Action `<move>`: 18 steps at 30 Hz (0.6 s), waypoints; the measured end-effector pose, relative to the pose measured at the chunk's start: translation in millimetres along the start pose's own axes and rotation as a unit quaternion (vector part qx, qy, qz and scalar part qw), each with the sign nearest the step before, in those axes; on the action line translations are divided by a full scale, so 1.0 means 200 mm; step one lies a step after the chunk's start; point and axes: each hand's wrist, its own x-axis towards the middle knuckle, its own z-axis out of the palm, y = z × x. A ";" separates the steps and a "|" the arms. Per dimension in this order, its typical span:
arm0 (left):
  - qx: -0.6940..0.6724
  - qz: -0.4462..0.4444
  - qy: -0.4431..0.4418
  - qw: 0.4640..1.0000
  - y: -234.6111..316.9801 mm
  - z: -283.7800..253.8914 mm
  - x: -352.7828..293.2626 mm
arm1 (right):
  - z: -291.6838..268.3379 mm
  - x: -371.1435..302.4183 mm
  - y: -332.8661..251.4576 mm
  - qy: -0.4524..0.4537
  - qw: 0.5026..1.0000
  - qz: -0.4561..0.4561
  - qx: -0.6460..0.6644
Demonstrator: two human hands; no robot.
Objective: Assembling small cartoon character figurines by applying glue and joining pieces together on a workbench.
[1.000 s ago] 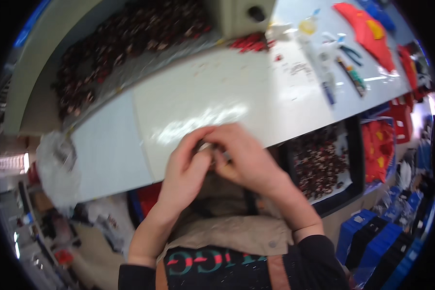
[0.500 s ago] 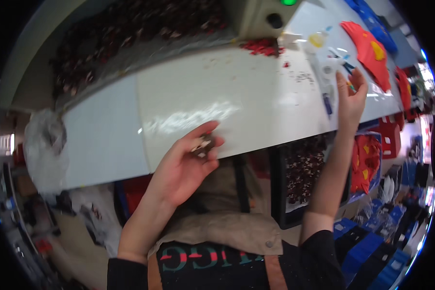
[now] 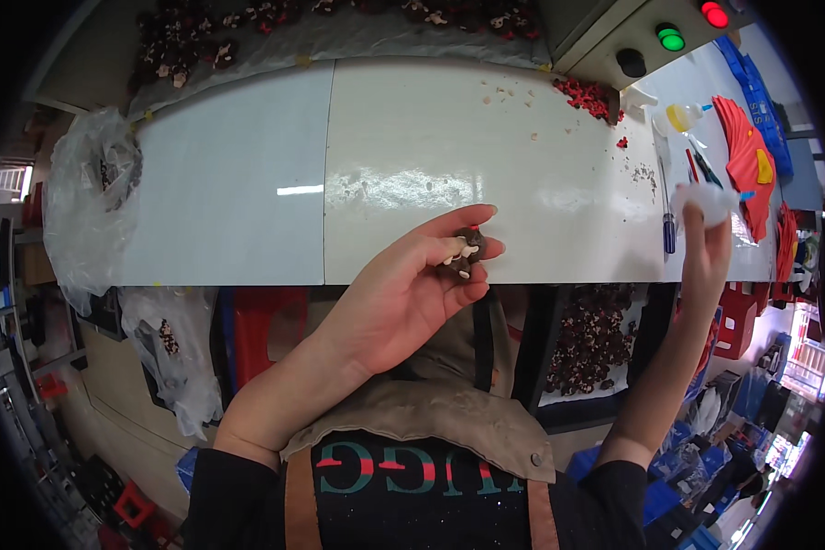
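Note:
My left hand (image 3: 390, 298) is closed on a small brown figurine (image 3: 465, 257) with cream parts and a bit of red on top. I hold it between thumb and fingers, just over the front edge of the white worktable (image 3: 412, 128). On the right, my right hand (image 3: 708, 246) grips a whitish squeeze bottle (image 3: 703, 203) with a blue tip, blurred by motion and tilted sideways. A second squeeze bottle (image 3: 681, 116), with yellowish contents and a blue tip, lies farther back. A screwdriver (image 3: 668, 225) with a dark blue handle lies left of my right hand.
Small red pieces (image 3: 585, 97) are heaped below a machine box (image 3: 614, 46) with lit buttons. More brown figurines fill a tray (image 3: 646, 353) below the table edge and lie on the sheet at the back (image 3: 266, 82). A plastic bag (image 3: 78, 220) hangs at left; red cloth (image 3: 738, 137) lies at right.
My right hand has closed on the whitish squeeze bottle; half a second ago its fingers were apart above the table. My left hand still holds the figurine. The whole view has shifted.

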 end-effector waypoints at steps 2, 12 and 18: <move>-0.001 -0.001 -0.004 1.000 0.00 -0.02 0.02 | 0.10 -0.17 -0.14 -0.001 1.000 -0.009 0.024; 0.059 0.009 0.016 0.998 0.01 -0.01 0.03 | 0.28 -0.33 -0.30 -0.163 0.979 -0.120 -0.024; 0.066 0.012 0.012 0.998 0.00 -0.02 0.03 | 0.29 -0.33 -0.32 -0.182 0.970 -0.146 -0.074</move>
